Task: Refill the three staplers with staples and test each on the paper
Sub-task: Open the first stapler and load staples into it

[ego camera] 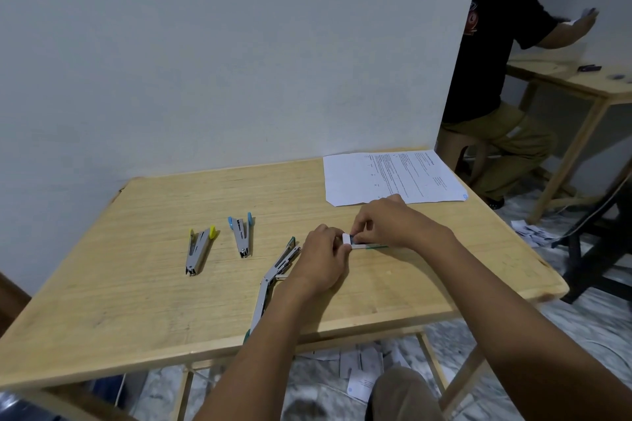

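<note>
A single wide-angle view looks from head height over the near edge of the counter (pixel 136 284), facing forward and down across its top to the wall (pixel 239 44) at the far edge. It sits close: both forearms enter from the bottom, and the left hand (pixel 321 260) and right hand (pixel 393 225) meet just right of the picture's centre. The floor (pixel 581 335) shows past the right edge.

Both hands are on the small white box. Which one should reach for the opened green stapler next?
Left, probably. The left hand sits right beside the green stapler, its forearm partly over it; the right hand is across the small white box, farther away.
</note>
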